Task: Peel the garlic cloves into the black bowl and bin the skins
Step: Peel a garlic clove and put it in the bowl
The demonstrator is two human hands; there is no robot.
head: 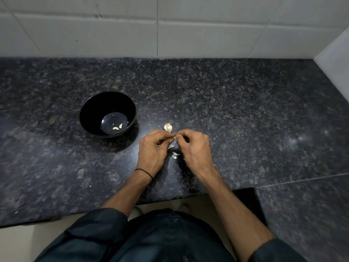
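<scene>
Left hand (154, 146) and right hand (192, 146) are meeting knuckle to knuckle just above the counter (245, 110), about midway between its back edge and its front edge. Fingers of both are curling inward, tips pinching one small garlic clove (174, 137) between them; only a pale sliver of it is showing. Backs of both hands are facing up, wrists angling in from the front edge, forearms bare. A thin black band (144, 172) is sitting on the left wrist.

Garlic bulb (168, 127) is lying on the counter just behind the fingertips, toward the back edge, apart from them as far as I can tell. Loose skins (175, 155) are lying on the counter below and between the two hands, a few pale flakes close together.

Black bowl (94, 110) is standing upright to the left of the hands, clear of them. Peeled cloves (117, 127) are resting on its bottom, two or three, near the right side.

White tiled wall (170, 31) is running along the back edge and turning in at the far right corner.
</scene>
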